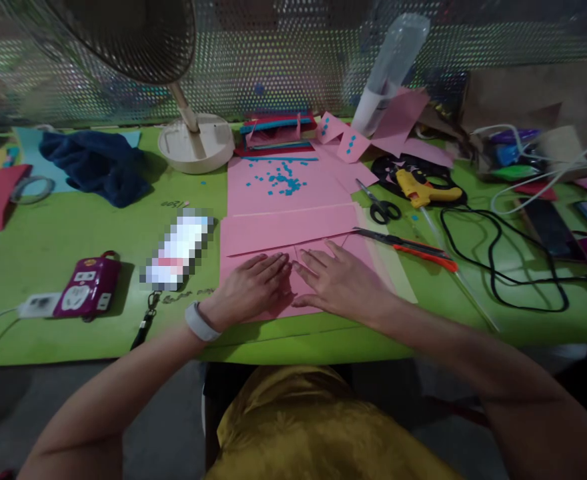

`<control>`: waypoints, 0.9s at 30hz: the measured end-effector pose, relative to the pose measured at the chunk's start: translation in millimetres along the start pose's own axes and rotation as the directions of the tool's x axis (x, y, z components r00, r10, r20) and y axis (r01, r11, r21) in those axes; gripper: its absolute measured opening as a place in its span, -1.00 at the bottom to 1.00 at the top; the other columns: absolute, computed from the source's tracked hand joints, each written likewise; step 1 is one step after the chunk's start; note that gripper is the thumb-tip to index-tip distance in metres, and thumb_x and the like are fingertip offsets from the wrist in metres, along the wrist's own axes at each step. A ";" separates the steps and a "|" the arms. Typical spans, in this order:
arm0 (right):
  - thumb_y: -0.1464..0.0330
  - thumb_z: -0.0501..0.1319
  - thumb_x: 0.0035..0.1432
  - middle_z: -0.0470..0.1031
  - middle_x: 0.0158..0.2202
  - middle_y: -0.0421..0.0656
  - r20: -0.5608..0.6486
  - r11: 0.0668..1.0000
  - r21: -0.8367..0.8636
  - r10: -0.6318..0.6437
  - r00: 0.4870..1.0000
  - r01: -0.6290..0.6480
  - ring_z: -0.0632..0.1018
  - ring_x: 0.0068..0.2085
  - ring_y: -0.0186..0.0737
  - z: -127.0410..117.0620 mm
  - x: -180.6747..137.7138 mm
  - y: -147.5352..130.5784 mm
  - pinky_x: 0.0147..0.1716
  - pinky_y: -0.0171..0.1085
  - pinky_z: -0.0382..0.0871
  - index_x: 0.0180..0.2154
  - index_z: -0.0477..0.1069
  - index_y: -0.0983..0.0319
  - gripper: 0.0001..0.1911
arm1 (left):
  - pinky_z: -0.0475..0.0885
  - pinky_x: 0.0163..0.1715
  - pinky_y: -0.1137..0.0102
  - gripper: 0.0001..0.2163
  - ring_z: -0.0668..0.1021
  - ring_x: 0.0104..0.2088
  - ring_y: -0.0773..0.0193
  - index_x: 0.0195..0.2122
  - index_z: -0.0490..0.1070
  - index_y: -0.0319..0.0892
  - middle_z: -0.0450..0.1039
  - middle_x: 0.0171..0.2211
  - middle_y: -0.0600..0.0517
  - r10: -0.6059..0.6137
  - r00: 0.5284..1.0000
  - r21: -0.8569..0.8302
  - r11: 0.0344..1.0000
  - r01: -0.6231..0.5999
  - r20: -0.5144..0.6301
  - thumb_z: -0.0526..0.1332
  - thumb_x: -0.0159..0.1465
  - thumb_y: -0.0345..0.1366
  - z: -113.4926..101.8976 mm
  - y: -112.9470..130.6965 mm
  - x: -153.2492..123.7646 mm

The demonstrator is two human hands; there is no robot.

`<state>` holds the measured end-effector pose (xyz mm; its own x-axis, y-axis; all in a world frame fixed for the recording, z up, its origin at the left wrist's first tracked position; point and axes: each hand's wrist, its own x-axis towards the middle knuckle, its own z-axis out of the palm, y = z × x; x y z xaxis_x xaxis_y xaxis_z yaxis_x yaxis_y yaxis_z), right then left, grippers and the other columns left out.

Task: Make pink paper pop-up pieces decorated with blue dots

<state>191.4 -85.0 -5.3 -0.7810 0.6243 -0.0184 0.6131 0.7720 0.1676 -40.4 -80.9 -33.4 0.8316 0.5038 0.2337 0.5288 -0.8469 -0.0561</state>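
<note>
My left hand (253,287) lies flat on pink paper, its fingers stretched out and pointing right. Beside it my right hand (338,280) rests palm down with the fingers spread, the fingertips of both hands nearly meeting. Under them is a folded sheet of pink paper (293,230), with a long flap across its far side. Part of the sheet is hidden by the hands. Small blue paper pieces (286,183) are scattered on the pink sheet behind it. A red and black utility knife (408,248) lies to the right, its tip close to the fold.
Black scissors (384,212) and a yellow glue gun (423,190) lie at the right, near a looped black cable (498,267). A fan (196,143) stands at the back left. A phone (178,250) and a purple power adapter (91,287) are on the left. A bottle (391,73) leans at the back.
</note>
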 end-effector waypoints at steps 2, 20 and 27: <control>-0.07 -0.04 0.31 0.36 0.22 0.19 -0.009 1.000 0.005 0.010 1.000 -0.009 0.42 0.19 0.16 -0.8 0.0 -0.5 0.19 0.17 0.23 0.19 0.35 0.40 -0.25 | 0.43 0.15 0.13 -0.57 0.49 0.16 0.04 0.20 0.31 -0.39 0.36 0.21 -0.26 -0.001 1.000 -0.007 1.000 0.001 0.019 0.04 0.44 -0.20 -1.3 -2.0 -3.8; 0.30 0.24 0.19 0.47 -0.65 -0.20 0.550 0.439 0.691 0.199 0.811 -0.575 0.52 -0.60 -0.31 -25.6 55.2 22.8 -0.55 -0.35 0.40 -0.56 0.39 0.26 -0.71 | 0.40 0.18 0.13 -0.61 0.51 0.15 0.10 0.13 0.38 -0.29 0.41 0.17 -0.22 -0.050 0.996 -0.101 0.994 0.042 -0.074 0.08 0.40 -0.15 1.3 -4.2 -23.6; 0.29 0.29 0.17 0.42 -0.74 -0.22 0.690 0.207 0.704 0.027 0.723 -0.680 0.43 -0.73 -0.34 -1.0 71.5 24.1 -0.71 -0.37 0.36 -0.58 0.35 0.27 -0.67 | 0.35 0.22 0.14 -0.60 0.48 0.18 0.10 0.17 0.35 -0.29 0.39 0.19 -0.22 -0.051 0.998 -0.129 0.991 0.046 -0.037 0.08 0.41 -0.16 2.7 -6.1 -24.7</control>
<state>150.2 -21.8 -1.5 -0.4662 0.5546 -0.6893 0.7413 -0.1803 -0.6465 -63.7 -87.7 -41.4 0.7967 0.5395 0.2723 0.5398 -0.8379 0.0807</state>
